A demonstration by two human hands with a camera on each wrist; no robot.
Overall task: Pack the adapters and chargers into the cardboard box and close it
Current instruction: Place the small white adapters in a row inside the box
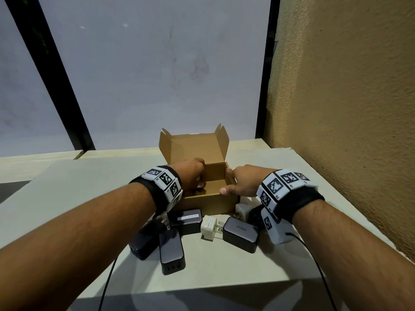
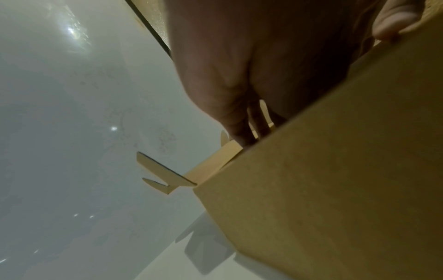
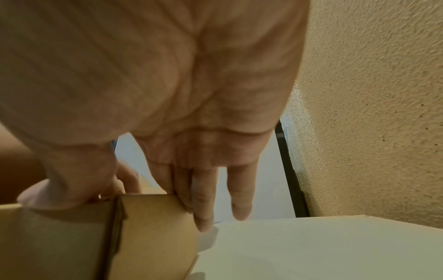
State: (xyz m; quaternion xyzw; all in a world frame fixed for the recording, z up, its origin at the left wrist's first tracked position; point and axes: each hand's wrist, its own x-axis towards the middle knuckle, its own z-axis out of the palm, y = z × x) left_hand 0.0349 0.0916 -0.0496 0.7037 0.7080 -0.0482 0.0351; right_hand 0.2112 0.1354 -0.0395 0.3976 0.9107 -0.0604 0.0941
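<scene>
An open cardboard box [image 1: 208, 204] stands on the table with its lid [image 1: 193, 149] upright at the back; what shows of its inside holds nothing. My left hand [image 1: 192, 176] grips the box's left wall [image 2: 335, 189], fingers [image 2: 242, 128] dropping behind the rim and the thumb on the edge. My right hand [image 1: 244, 180] holds the right wall [image 3: 153, 236], thumb on the front right corner and fingers [image 3: 203, 208] down the outside. Several black chargers [image 1: 171, 251] [image 1: 241, 233] and white adapters [image 1: 210, 227] lie in front of the box.
The beige table [image 1: 224, 272] ends in a front edge close to me. A textured wall [image 1: 348, 108] rises right beside the table. A window with black frames [image 1: 266, 75] stands behind the box. Thin black cables [image 1: 107, 283] hang from both wrists.
</scene>
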